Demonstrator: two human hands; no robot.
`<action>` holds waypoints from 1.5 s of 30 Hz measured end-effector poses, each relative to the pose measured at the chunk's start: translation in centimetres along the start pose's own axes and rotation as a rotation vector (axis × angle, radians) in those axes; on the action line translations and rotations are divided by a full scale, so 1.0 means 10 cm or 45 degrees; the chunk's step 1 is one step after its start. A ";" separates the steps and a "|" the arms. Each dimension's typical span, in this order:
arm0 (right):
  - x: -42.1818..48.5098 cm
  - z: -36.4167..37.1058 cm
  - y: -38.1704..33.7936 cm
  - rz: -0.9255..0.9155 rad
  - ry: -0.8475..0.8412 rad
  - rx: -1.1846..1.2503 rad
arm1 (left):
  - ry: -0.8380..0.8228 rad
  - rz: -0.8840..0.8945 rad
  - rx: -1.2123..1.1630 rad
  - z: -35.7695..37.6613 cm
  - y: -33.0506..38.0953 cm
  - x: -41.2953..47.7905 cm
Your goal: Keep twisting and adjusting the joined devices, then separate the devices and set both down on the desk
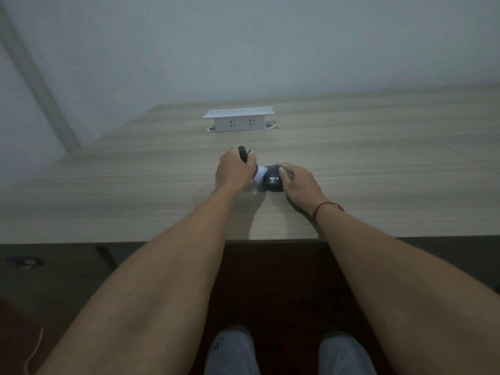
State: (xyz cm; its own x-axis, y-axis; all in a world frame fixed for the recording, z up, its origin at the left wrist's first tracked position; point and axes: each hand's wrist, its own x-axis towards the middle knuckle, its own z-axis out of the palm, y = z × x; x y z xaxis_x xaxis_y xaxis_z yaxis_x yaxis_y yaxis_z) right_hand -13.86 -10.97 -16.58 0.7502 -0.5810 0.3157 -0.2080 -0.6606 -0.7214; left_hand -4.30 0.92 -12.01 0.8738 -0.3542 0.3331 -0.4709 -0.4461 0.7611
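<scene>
Left hand [234,169] grips a slim black tool [243,153], fingers curled round it. Right hand [297,182] clasps a dark rounded device [272,182] resting on the wooden worktop [378,163], its white part [260,175] between the hands. Socket box [238,121] behind.

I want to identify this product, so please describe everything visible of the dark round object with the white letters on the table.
The dark round object looks like smooth matte plastic, dome-shaped, with white letters that seem to read "WISE" on the side facing the camera. It rests on the wooden table. A white part sticks out from its left side toward the left hand. The right hand grips it from the right, fingers curled over its top. Its underside is hidden.
</scene>
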 end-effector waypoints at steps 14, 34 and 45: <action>-0.04 -0.04 -0.06 0.071 0.027 0.068 | -0.030 -0.036 -0.183 0.04 -0.17 -0.15; -0.12 0.00 -0.15 0.056 0.059 -0.079 | -0.142 -0.080 0.291 -0.07 -0.28 -0.17; 0.05 0.06 -0.10 0.252 0.294 -0.087 | 0.062 -0.186 0.411 0.31 -0.12 -0.07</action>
State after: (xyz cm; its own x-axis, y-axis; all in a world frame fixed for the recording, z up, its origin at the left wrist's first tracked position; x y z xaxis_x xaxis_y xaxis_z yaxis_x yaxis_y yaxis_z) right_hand -12.85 -10.32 -16.10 0.5298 -0.7893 0.3104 -0.3838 -0.5495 -0.7421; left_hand -4.71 -0.85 -14.81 0.9359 -0.2311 0.2658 -0.3475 -0.7285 0.5903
